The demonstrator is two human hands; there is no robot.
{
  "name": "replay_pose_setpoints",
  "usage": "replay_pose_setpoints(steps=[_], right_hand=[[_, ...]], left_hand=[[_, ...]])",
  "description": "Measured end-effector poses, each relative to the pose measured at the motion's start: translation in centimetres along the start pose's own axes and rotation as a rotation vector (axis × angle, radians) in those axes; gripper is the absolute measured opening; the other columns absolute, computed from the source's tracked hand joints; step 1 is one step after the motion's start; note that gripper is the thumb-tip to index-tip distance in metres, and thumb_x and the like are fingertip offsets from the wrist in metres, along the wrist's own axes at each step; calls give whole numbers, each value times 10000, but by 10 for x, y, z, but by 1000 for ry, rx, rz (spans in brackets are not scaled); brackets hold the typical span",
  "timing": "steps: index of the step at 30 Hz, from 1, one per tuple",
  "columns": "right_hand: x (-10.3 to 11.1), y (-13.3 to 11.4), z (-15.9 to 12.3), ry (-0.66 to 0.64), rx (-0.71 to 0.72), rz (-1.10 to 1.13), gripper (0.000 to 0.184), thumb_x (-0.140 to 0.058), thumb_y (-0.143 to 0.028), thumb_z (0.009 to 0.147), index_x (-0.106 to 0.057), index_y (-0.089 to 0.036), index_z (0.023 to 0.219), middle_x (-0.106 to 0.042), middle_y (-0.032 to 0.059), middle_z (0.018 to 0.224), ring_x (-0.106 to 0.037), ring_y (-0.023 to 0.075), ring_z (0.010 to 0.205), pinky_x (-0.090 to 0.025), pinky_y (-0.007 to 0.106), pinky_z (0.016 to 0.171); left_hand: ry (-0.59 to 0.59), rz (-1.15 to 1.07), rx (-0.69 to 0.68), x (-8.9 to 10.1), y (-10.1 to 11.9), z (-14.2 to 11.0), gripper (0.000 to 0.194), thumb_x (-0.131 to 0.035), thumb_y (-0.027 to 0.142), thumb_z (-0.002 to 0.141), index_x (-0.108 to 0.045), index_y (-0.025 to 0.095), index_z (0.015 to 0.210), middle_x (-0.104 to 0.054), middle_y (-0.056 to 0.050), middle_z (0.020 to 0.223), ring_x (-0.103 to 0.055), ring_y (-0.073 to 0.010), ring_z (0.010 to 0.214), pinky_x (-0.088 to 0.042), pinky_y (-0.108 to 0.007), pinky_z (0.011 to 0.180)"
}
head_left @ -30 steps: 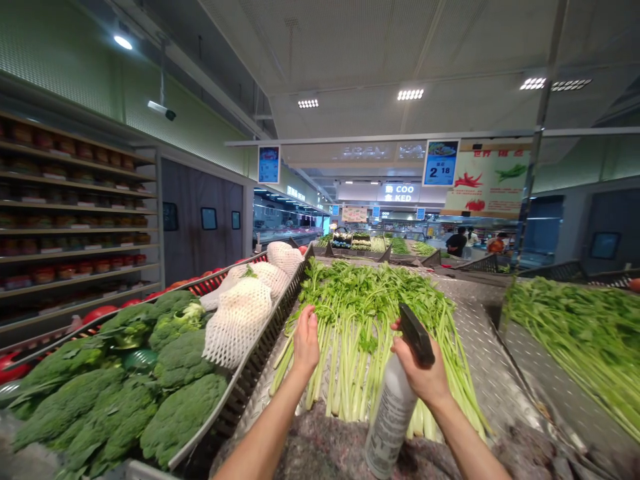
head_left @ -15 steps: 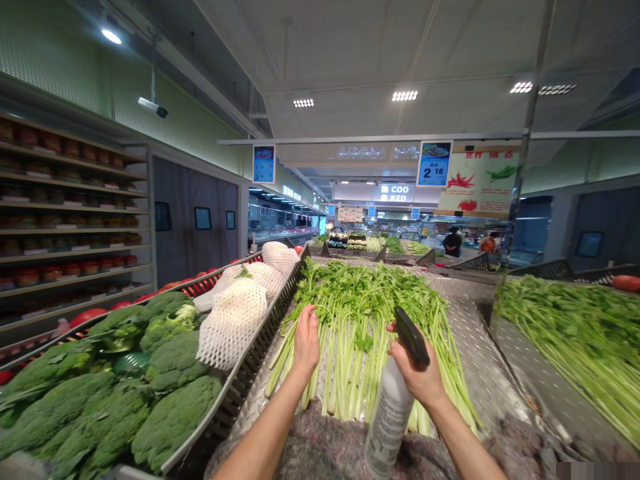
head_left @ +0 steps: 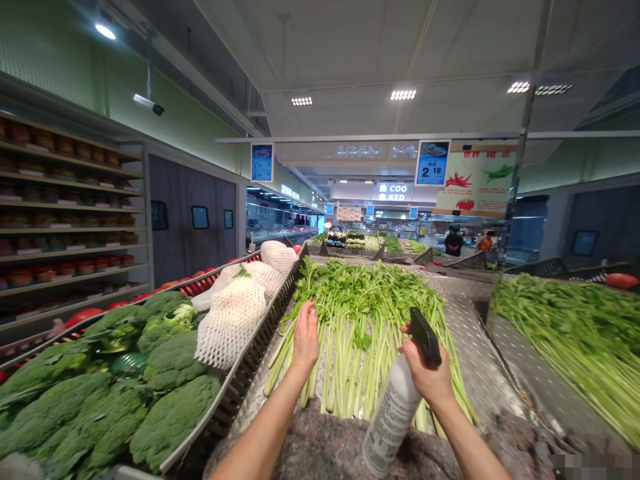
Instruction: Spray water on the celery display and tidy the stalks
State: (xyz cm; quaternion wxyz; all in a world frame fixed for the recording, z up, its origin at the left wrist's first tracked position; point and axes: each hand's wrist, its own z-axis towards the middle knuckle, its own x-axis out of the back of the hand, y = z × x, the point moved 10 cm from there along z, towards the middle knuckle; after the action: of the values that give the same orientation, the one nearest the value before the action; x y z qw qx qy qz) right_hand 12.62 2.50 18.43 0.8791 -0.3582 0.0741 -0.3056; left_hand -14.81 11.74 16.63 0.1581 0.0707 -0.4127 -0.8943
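Observation:
My right hand point(head_left: 431, 372) grips a white spray bottle point(head_left: 393, 417) by its neck, just under the black spray head point(head_left: 425, 339). The bottle leans, its base toward the lower left, over a grey-brown cloth point(head_left: 320, 443). Bunches of celery point(head_left: 345, 360) lie side by side on a metal tread-plate surface, leaves at the far end and stalks toward me. Over the left part of the celery, my left hand point(head_left: 306, 337) is held up with its fingers stretched out and nothing in it.
On the left, a black crate point(head_left: 240, 373) holds broccoli point(head_left: 170, 363) and vegetables in white foam nets point(head_left: 233, 320). A mirror on the right reflects celery point(head_left: 565, 340). Shelves of jars point(head_left: 70, 273) line the left wall. People point(head_left: 454, 241) stand far back.
My right hand and the spray bottle's head have shifted right, so the bottle tilts more. My left hand stays almost in place.

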Motion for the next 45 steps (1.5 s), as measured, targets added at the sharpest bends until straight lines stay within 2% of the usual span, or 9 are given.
replay_pose_setpoints(steps=[4,8,17,21,24,29,36,40,45], right_hand=[[3,13,0,-36,-46,52,277,-563,-318,688,-569,-148,906,-617,87,917,-599,165,636,-497,310,623],[13,14,2,-23,-29,97,314,-567,-313,694,-547,-143,957,-606,98,939,-599,186,731,-500,324,653],[54,17,16,38,-33,-133,303,-570,-315,665,-569,-164,928,-629,66,876,-595,163,602,-484,292,606],[70,23,15,94,-41,-191,241,-573,-309,649,-594,-167,843,-637,58,837,-599,195,717,-459,318,710],[78,29,14,132,-56,-143,281,-575,-315,649,-585,-165,887,-633,65,865,-601,205,737,-466,320,692],[82,36,13,120,-59,-65,295,-579,-308,655,-568,-158,909,-620,76,897,-605,187,676,-480,306,648],[90,36,11,171,-79,-126,280,-575,-319,650,-587,-149,872,-628,72,848,-604,183,643,-476,305,657],[86,31,11,145,-41,-156,260,-568,-320,656,-589,-154,854,-632,59,812,-601,176,638,-469,294,664],[81,32,10,138,-46,-158,285,-567,-328,659,-570,-159,888,-622,68,875,-602,181,665,-472,291,644]], left_hand=[[-14,-8,-1,-5,-2,-2,401,-293,408,823,-471,156,1079,-502,-107,1149,-448,-192,1090,-303,-384,953],[-24,-18,0,-9,-2,-2,400,-295,411,823,-465,169,1092,-501,-102,1149,-444,-195,1095,-310,-389,947],[-16,-14,20,-10,-1,-3,402,-296,415,821,-471,172,1089,-502,-95,1155,-440,-190,1104,-313,-374,947],[-24,-4,15,-16,2,-3,404,-291,408,823,-472,158,1083,-504,-107,1149,-449,-191,1093,-315,-373,944],[-38,3,7,-22,4,-4,407,-281,411,826,-471,159,1082,-500,-105,1153,-442,-192,1097,-312,-377,945],[-53,11,-2,-29,5,-6,398,-276,413,828,-472,173,1078,-506,-95,1145,-447,-193,1088,-317,-380,939],[-42,6,2,-29,4,-6,400,-286,414,823,-481,169,1072,-510,-96,1144,-447,-198,1089,-326,-378,929],[-51,25,12,-29,5,-6,412,-267,418,827,-471,165,1080,-504,-97,1147,-443,-193,1091,-323,-376,932],[-49,24,-1,-27,8,-7,403,-271,413,826,-474,168,1072,-512,-97,1135,-454,-192,1078,-333,-374,922]])
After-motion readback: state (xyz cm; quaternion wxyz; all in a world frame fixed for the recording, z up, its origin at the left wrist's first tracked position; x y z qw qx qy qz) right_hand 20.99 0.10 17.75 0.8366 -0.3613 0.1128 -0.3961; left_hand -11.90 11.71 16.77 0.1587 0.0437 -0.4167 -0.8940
